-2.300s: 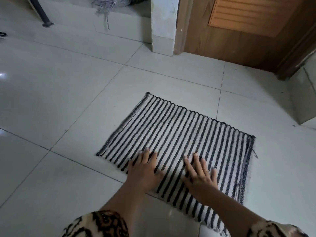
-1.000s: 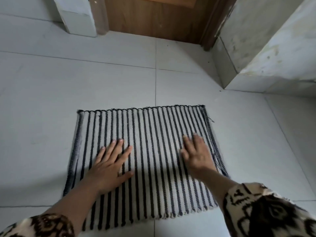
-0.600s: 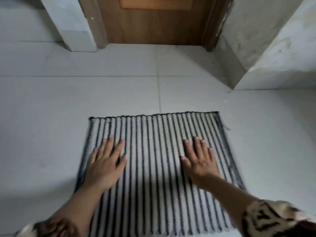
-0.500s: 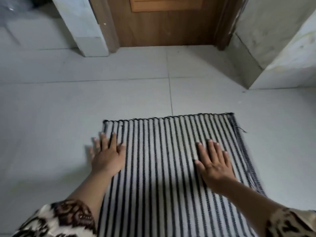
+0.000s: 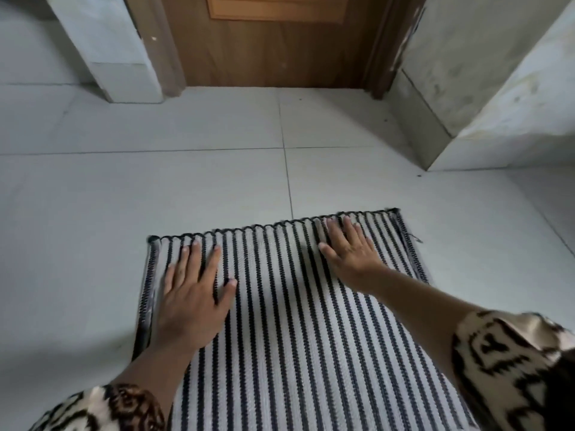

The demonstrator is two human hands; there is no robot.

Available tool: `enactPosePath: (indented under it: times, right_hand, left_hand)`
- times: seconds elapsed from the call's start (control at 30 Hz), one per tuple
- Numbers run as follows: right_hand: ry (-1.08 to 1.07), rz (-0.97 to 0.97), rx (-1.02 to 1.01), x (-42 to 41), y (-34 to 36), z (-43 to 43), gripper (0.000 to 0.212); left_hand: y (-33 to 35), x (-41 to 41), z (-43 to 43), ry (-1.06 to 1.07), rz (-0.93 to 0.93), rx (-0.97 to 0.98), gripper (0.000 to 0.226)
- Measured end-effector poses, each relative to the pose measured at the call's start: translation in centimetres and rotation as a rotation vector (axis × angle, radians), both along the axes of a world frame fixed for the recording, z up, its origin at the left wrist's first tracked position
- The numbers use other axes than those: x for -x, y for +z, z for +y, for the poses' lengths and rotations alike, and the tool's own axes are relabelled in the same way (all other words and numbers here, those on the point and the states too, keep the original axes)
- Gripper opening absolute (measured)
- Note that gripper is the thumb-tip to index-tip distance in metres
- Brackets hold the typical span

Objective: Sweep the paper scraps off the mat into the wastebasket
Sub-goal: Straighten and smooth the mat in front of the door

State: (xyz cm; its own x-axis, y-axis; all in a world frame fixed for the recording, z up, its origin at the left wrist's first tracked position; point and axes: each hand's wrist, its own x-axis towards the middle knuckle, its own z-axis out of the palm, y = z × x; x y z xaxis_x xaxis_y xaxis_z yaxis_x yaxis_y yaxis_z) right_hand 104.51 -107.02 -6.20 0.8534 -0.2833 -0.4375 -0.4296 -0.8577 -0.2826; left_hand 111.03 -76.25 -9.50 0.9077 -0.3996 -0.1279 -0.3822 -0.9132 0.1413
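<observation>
A black-and-white striped mat [image 5: 280,306] lies flat on the pale tiled floor. My left hand [image 5: 193,293] presses flat on the mat near its far left corner, fingers straight and spread. My right hand [image 5: 350,250] presses flat near the far right edge, fingertips almost at the mat's looped far border. No paper scraps show on the mat, and no wastebasket is in view.
A wooden door [image 5: 273,38] stands straight ahead beyond the mat. A white pillar [image 5: 105,48] rises at the far left and a marble-clad wall corner [image 5: 473,88] juts in at the far right. Pale floor tiles [image 5: 124,188] surround the mat.
Both hands have slid forward along the mat toward its far edge, staying flat. The view has shifted to face the door squarely.
</observation>
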Motion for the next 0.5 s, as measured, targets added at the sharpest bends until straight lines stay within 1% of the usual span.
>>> enactPosePath:
  times: [0.03, 0.07, 0.13, 0.17, 0.2, 0.27, 0.3, 0.37, 0.4, 0.47, 0.5]
  right_hand:
    - [-0.014, 0.042, 0.042, -0.1, -0.1, -1.9, 0.066]
    - [-0.057, 0.091, 0.134, 0.0, -0.1, -3.9, 0.067]
    - [-0.247, 0.22, 0.346, 1.0, 0.9, -7.8, 0.074]
    - [-0.335, 0.238, 0.398, 1.8, 1.4, -8.9, 0.075]
    - [-0.356, 0.192, 0.394, 3.1, 1.9, -9.1, 0.075]
    - [-0.2, -0.016, 0.341, 6.8, 1.8, -6.4, 0.07]
    - [-0.106, -0.071, 0.289, 9.2, 1.3, -3.9, 0.068]
    - [0.01, -0.037, 0.176, 14.3, 0.7, 1.3, 0.066]
    - [0.017, 0.009, 0.149, 16.6, 0.3, 2.6, 0.064]
    - [-0.04, -0.003, 0.174, 19.3, -1.1, 2.4, 0.062]
    - [-0.111, -0.027, 0.199, 19.7, -1.7, 1.3, 0.062]
  left_hand:
    - [0.0, 0.0, 0.0, 0.002, -0.005, -0.009, 0.072]
    - [0.0, 0.0, 0.0, 0.006, -0.01, -0.013, 0.073]
    - [0.0, 0.0, -0.1, 0.018, -0.018, -0.006, 0.074]
    - [-0.1, -0.1, -0.1, 0.018, -0.016, -0.008, 0.074]
    - [-0.1, -0.2, -0.2, 0.01, -0.007, -0.014, 0.073]
    - [0.1, -0.3, -0.2, 0.004, 0.002, -0.036, 0.074]
    - [0.2, -0.3, -0.2, 0.008, 0.002, -0.048, 0.074]
    - [0.2, -0.6, -0.2, 0.006, 0.016, -0.068, 0.075]
    - [0.2, -0.6, -0.2, 0.003, 0.024, -0.071, 0.075]
    - [-0.1, -0.7, -0.4, 0.002, 0.022, -0.084, 0.075]
    - [-0.2, -0.8, -0.4, 0.002, 0.015, -0.094, 0.074]
